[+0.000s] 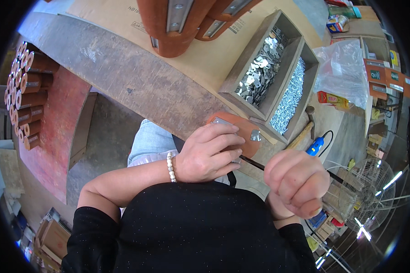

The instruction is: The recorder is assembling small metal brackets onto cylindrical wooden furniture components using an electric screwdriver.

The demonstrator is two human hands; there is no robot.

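My left hand (209,152), with a beaded bracelet at its wrist, is closed over an orange-brown rounded piece (247,133) at the bench edge. A silver metal strip (220,121) shows by its knuckles, and a small metal plate (255,135) lies on the piece's face. To the right, my right hand (297,183) makes a fist round a thin black rod (252,162). The rod's left end meets the piece near my left fingertips; its other end sticks out past the fist. The contact point is partly hidden by my fingers.
Ahead stands a wooden two-part box (283,100) of small metal plates and screws. Orange-brown cylinders (168,34) stand at the far side; more are stacked at left (29,98). On the right are a hammer (303,133), a blue corded tool (315,146) and a fan (371,191).
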